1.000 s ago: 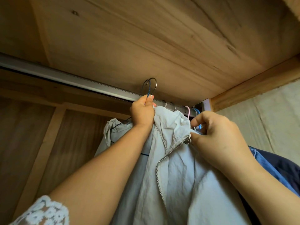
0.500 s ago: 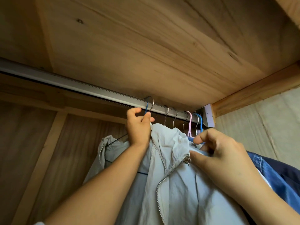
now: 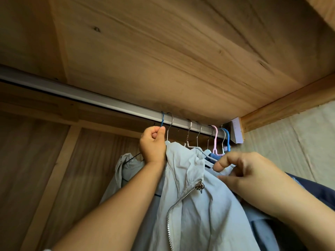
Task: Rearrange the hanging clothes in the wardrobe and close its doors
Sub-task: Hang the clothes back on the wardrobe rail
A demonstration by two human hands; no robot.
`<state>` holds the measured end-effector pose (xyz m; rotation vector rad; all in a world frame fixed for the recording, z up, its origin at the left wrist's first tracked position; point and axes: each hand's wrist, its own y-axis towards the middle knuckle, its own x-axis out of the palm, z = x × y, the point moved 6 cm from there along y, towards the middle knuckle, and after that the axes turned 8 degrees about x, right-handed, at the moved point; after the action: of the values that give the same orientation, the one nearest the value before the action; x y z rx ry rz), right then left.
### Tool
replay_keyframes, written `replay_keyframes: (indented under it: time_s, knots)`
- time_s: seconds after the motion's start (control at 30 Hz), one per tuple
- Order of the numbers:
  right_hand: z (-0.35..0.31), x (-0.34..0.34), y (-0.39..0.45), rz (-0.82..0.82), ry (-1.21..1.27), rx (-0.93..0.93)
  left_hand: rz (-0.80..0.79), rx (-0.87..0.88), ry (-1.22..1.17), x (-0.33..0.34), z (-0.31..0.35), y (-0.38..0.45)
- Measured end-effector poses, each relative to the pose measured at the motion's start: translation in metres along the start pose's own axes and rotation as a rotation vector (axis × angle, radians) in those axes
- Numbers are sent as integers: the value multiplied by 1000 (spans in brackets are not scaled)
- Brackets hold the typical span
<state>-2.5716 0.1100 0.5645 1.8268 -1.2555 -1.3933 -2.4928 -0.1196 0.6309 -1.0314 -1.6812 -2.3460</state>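
A pale grey zip jacket [image 3: 188,180] hangs in front of me from the metal rail [image 3: 94,100]. My left hand [image 3: 153,144] grips the neck of a blue wire hanger [image 3: 35,120] whose hook sits over the rail, beside the jacket's silver hook [image 3: 170,122]. My right hand [image 3: 243,171] rests on the jacket's right shoulder, thumb and fingers curled at the fabric edge. Further right, several hangers crowd the rail's end, among them a pink hanger [image 3: 215,140] and a blue plastic hanger [image 3: 228,140].
The wooden wardrobe top [image 3: 163,51] lies close above the rail. The wooden back panel [image 3: 36,169] fills the left. A rail bracket [image 3: 234,131] ends the rail on the right, by a pale side wall [image 3: 290,142]. Dark blue clothes [image 3: 317,192] hang at the right.
The two hooks held above the rail have come down onto it. My left hand now grips just under the blue hook. My right hand has loosened on the jacket shoulder.
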Motion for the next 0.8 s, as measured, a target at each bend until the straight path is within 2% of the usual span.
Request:
replay_keyframes:
  time_s: [0.07,0.17,0.5,0.8]
  knots:
    - [-4,1,-1,77,-165,-54,0,19,-14,1,0,0]
    - [-8,-1,-3,172,-181,-84,-5,17,-33,4,1,-2]
    - [-1,-6,-6,178,-132,-100,-45,55,-16,8,1,-4]
    - [-6,-14,-15,272,-187,-69,-79,32,-21,23,3,-16]
